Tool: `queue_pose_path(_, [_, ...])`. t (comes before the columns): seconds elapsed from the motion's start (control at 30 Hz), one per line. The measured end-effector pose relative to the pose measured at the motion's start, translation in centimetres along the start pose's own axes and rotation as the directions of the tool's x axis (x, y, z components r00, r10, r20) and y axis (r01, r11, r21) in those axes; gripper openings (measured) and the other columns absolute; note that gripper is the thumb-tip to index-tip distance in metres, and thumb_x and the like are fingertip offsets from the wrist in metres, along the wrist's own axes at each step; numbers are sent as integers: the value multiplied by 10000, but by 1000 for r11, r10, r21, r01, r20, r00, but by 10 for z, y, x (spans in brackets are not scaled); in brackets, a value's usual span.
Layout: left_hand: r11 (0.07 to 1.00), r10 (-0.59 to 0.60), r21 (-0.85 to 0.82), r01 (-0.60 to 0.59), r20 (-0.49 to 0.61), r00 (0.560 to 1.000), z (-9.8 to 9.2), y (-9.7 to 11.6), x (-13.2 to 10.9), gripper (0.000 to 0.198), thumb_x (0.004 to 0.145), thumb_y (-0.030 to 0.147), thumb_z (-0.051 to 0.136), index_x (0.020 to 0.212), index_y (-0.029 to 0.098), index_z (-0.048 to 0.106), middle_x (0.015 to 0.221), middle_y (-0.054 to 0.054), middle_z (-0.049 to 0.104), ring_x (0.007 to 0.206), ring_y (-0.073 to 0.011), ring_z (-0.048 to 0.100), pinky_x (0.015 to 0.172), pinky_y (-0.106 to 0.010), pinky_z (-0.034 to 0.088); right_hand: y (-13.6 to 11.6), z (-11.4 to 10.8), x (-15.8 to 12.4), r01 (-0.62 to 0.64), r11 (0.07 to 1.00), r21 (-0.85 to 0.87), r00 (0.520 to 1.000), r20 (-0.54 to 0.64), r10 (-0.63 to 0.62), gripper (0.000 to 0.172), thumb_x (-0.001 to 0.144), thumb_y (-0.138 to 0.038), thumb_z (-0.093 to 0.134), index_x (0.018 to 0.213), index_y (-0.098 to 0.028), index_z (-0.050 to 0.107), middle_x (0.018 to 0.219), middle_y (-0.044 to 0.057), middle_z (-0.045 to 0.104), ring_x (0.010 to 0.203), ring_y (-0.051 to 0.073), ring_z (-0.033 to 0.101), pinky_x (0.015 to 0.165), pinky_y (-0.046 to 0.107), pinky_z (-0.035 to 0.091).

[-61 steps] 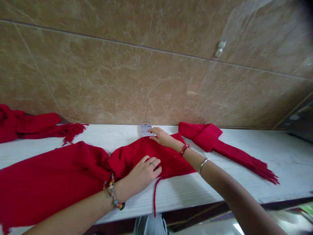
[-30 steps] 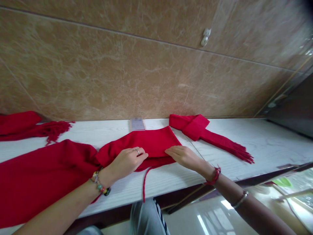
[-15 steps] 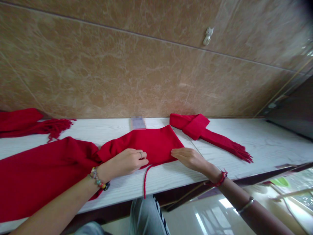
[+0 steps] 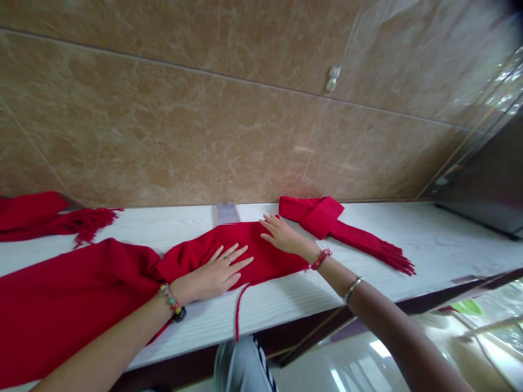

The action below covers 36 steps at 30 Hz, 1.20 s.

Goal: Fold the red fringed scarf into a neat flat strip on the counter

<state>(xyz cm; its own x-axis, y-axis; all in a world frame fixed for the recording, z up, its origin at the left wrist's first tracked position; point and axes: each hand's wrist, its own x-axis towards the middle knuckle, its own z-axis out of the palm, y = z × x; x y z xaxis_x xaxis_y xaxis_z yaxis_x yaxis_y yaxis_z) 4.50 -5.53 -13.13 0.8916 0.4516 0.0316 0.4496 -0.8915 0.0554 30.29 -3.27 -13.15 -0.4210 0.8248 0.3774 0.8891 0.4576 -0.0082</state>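
A long piece of red cloth (image 4: 81, 305) runs along the white tabletop from the left edge of view to the middle, rumpled partway and flat at its right end. My left hand (image 4: 218, 272) lies on the flat part with its fingers spread. Near the far right corner, my right hand (image 4: 284, 234) rests on the same cloth, fingers stretched out. From the cloth's near edge a red cord (image 4: 239, 313) hangs over the table edge. Just beyond my right hand lies a folded red scarf (image 4: 322, 215) with a fringed end.
Another fringed red scarf (image 4: 32, 215) lies at the far left against the tiled wall (image 4: 163, 130). A small blurred card (image 4: 226, 213) sits by the wall. The white tabletop (image 4: 368, 223) ends at a dark box-like object (image 4: 486, 174) on the right. My knee (image 4: 241, 365) is below the front edge.
My right hand has moved from the cloth's near right edge to its far corner. My left hand's bent fingers have spread out flat. The view has shifted slightly.
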Motion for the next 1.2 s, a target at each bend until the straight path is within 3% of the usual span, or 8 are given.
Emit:
queue_pose_path(0.13, [999, -27, -18, 28, 55, 998, 3, -2, -2, 500, 912, 287, 323, 1381, 342, 159, 1466, -38, 123, 1326, -285, 87, 1010, -548, 165, 11, 25, -6, -33, 996, -79, 994, 100, 40, 477, 917, -360, 312, 1277, -61, 404, 1295, 219, 427, 1235, 280, 351, 984, 486, 317])
queue_pose_path(0.3, [998, -40, -43, 42, 38, 999, 4, -2, -2, 500, 907, 323, 336, 1378, 351, 167, 1464, -34, 130, 1325, -293, 84, 1005, -559, 161, 21, 16, -19, -96, 986, -140, 988, 105, 111, 499, 918, -387, 282, 1282, -65, 396, 1335, 220, 377, 1274, 305, 274, 971, 510, 319])
queue_pose_path(0.43, [996, -49, -71, 50, 23, 999, 5, -3, -4, 499, 911, 348, 332, 1384, 307, 177, 1459, -44, 149, 1328, -270, 87, 1020, -530, 155, -4, 4, -10, -81, 990, -112, 996, 40, 86, 530, 915, -399, 283, 1312, -56, 351, 1371, 224, 317, 1301, 302, 207, 1002, 518, 268])
queue_pose_path(0.57, [996, -52, -74, 52, 6, 999, 0, -8, -7, 503, 918, 413, 309, 1383, 252, 206, 1447, -77, 185, 1328, -254, 109, 1026, -493, 174, -38, 13, -2, 9, 1000, 4, 993, 119, -10, 522, 918, -393, 275, 1351, -102, 298, 1398, 179, 290, 1306, 273, 204, 1002, 501, 281])
queue_pose_path(0.73, [988, -156, -13, 155, -59, 986, -12, -28, -25, 467, 918, 457, 281, 1360, 306, 265, 1456, -76, 155, 1328, -270, 94, 1019, -499, 174, -37, 27, -12, 29, 1000, 7, 986, 161, -30, 499, 920, -390, 265, 1354, -147, 304, 1396, 147, 303, 1300, 254, 226, 1000, 506, 274])
queue_pose_path(0.87, [947, -315, 51, 316, -26, 949, -14, -52, -70, 618, 834, 573, 390, 1369, 295, 254, 1455, -91, 150, 1324, -305, 88, 1023, -520, 132, -20, 26, -23, 15, 1000, 4, 988, 156, -16, 511, 915, -401, 269, 1347, -132, 317, 1394, 141, 311, 1296, 248, 236, 1006, 491, 276])
queue_pose_path(1.0, [893, -444, -35, 449, 99, 890, -16, -78, -139, 715, 824, 601, 364, 1404, 263, 116, 1463, -81, 102, 1327, -257, 128, 1042, -437, 171, -7, 27, -30, 26, 999, 24, 987, 156, -29, 511, 913, -413, 266, 1352, -156, 310, 1397, 124, 311, 1298, 232, 233, 1016, 480, 264])
queue_pose_path(1.2, [743, -655, -14, 669, 187, 732, -28, -119, -233, 797, 755, 652, 395, 1398, 233, 183, 1462, -60, 111, 1333, -272, 79, 1046, -439, 135, 7, 37, -34, 23, 999, 45, 987, 159, -30, 518, 909, -431, 235, 1361, -185, 295, 1404, 110, 303, 1299, 225, 235, 1022, 477, 253])
